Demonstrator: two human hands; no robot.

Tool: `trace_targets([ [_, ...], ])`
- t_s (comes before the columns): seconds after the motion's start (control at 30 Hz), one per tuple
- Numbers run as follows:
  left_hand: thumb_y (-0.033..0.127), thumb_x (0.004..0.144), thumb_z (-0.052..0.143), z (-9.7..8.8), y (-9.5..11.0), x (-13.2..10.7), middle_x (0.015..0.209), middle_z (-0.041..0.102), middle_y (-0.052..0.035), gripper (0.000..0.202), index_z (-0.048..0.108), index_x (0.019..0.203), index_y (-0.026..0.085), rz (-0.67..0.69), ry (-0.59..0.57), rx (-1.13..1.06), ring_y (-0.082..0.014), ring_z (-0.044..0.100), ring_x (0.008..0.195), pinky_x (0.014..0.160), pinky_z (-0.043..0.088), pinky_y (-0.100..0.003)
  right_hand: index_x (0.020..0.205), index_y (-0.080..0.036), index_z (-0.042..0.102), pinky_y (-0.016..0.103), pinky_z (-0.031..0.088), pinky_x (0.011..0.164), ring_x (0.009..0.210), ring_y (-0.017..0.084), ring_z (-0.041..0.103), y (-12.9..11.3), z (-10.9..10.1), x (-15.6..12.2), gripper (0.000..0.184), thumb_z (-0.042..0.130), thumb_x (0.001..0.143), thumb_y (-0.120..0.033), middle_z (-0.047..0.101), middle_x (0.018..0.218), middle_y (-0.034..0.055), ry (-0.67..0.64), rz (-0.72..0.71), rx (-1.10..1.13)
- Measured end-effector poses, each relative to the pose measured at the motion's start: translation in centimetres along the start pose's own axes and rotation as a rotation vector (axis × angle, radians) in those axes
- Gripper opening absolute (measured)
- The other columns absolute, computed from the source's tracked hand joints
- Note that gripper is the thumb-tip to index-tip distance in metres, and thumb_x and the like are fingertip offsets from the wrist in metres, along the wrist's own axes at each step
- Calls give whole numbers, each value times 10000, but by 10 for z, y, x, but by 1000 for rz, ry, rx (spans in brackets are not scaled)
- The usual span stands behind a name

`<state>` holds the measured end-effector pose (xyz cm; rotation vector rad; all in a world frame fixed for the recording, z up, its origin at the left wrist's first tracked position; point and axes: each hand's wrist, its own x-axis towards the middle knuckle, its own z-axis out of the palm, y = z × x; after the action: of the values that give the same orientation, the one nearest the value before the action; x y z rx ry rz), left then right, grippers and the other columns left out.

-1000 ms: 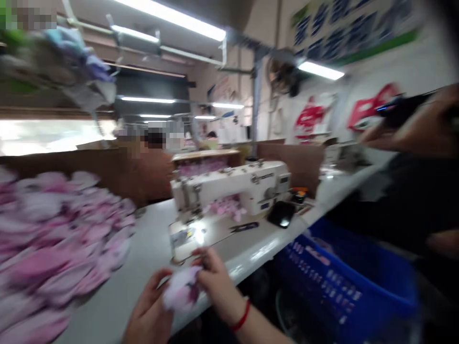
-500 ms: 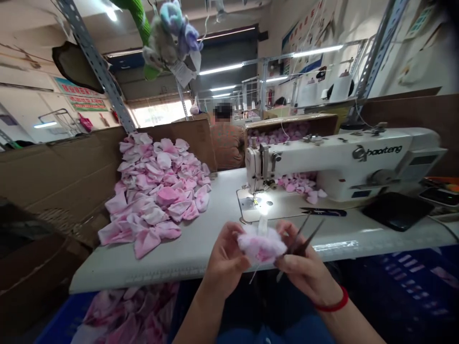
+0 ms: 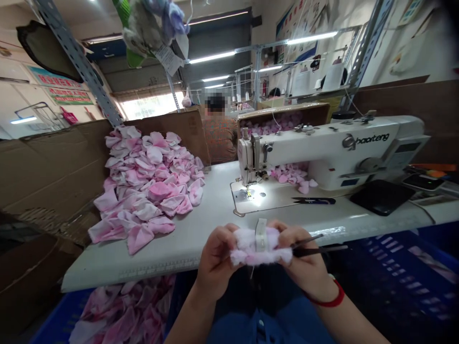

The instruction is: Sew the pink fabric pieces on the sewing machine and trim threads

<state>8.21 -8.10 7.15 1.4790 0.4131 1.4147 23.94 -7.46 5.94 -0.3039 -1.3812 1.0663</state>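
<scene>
My left hand (image 3: 218,251) pinches one end of a small fluffy pink-and-white plush piece (image 3: 247,258) above the table's front edge. A white fabric label (image 3: 261,239) lies across its middle, with its upper end sticking up. My right hand (image 3: 299,260) grips the other end and also keeps dark tweezers (image 3: 315,249), whose two pointed prongs stick out to the right. Below the plush a short thin pale strand (image 3: 252,272) hangs down. The sewing machine (image 3: 315,155) stands just beyond my hands, its lamp lighting the needle area.
Pink fabric pieces (image 3: 150,186) are heaped on the left of the table (image 3: 215,205) against cardboard (image 3: 53,167). Thread snips (image 3: 313,200) and a black pad (image 3: 382,197) lie right of the needle. Blue baskets (image 3: 401,272) flank my lap. Another person (image 3: 220,138) sits beyond.
The plush piece has been turned, so its label now lies across the side facing me. The tweezers have swung from pointing up-right to nearly level, and their prongs look closer together.
</scene>
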Motion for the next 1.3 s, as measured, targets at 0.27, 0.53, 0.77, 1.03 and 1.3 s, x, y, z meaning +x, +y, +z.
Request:
trace_targets([
  [0.27,363,723,604,0,-9,-6,729,402,-4,295,356,675,210,-38,15,35,-135,431,653,546,386,-251,563,-257,585,286,376,522,585,141,492,13,-12,-3,117,692,595,-222,501,706,-4,-63,149,213],
  [0.53,303,726,595,-2,-5,-6,736,373,-5,266,351,693,201,-102,-67,-30,-117,408,632,519,347,-220,526,-236,565,264,341,506,589,132,472,12,-18,2,152,678,626,-253,471,700,5,-158,183,246],
  [0.77,218,655,662,1,-5,-3,800,397,-5,278,398,738,183,-108,-132,-196,-105,406,690,591,322,-203,520,-203,495,223,294,478,607,109,457,29,-23,1,208,641,667,-205,468,732,-7,-188,124,325],
  [1.03,343,614,719,5,0,1,688,410,16,278,581,785,174,-262,67,9,-83,354,590,514,263,-196,685,-188,614,256,343,596,706,132,479,15,-24,5,93,595,701,-99,493,827,36,-329,184,185],
  [1.3,279,631,704,27,-3,3,648,361,30,166,582,583,178,-244,310,-302,-88,398,610,550,327,-207,597,-202,552,229,299,534,658,114,464,32,-16,1,132,611,686,-125,512,783,7,-197,206,327],
])
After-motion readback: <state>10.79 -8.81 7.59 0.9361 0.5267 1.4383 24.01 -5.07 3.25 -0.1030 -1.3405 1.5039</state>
